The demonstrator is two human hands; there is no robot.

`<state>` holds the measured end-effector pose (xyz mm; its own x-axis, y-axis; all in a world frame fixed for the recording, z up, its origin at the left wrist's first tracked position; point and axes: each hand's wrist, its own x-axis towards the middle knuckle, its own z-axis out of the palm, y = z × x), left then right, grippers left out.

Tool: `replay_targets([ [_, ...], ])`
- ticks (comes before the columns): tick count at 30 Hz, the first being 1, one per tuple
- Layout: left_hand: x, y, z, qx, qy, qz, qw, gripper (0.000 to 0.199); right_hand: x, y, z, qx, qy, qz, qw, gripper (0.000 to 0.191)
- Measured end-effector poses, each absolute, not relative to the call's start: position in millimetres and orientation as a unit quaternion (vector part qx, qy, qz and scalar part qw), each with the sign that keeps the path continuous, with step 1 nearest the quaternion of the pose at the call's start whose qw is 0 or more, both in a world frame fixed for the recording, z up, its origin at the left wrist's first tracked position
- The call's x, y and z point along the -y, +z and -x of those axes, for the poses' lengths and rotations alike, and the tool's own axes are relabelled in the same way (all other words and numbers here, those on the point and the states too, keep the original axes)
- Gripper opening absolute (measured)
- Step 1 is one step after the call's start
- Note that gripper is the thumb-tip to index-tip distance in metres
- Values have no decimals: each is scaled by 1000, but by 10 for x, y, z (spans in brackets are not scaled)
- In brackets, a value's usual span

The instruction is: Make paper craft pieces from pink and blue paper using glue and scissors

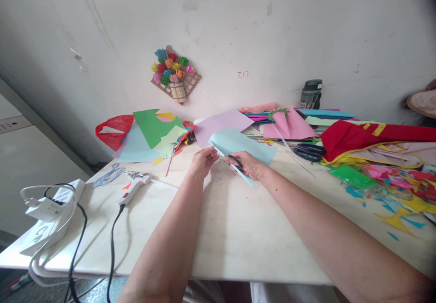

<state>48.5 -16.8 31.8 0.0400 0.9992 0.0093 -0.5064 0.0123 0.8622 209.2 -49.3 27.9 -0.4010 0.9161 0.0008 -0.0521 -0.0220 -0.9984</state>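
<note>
My right hand (248, 164) is closed around the dark handles of a pair of scissors (235, 161). The blades point up and left along the near edge of a light blue sheet of paper (243, 144), where a narrow light blue strip (244, 177) hangs down to the right beneath that hand. At the sheet's left end my left hand (205, 160) pinches its fingers together on the paper's edge; the exact spot is partly hidden by the fingers.
A glue gun (132, 191) with a black cord and a white power strip (56, 214) lie left. Coloured paper (158, 130) is behind. Right are dark-handled scissors (309, 152), red cloth (350, 139) and paper scraps (398, 212). A bottle (311, 95) stands by the wall.
</note>
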Motion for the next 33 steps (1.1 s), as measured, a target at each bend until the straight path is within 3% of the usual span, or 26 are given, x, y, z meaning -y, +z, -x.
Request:
replay_targets([
  [33, 218, 328, -479, -320, 582, -408, 626, 7, 516, 306, -2097, 591, 610, 350, 395, 42],
])
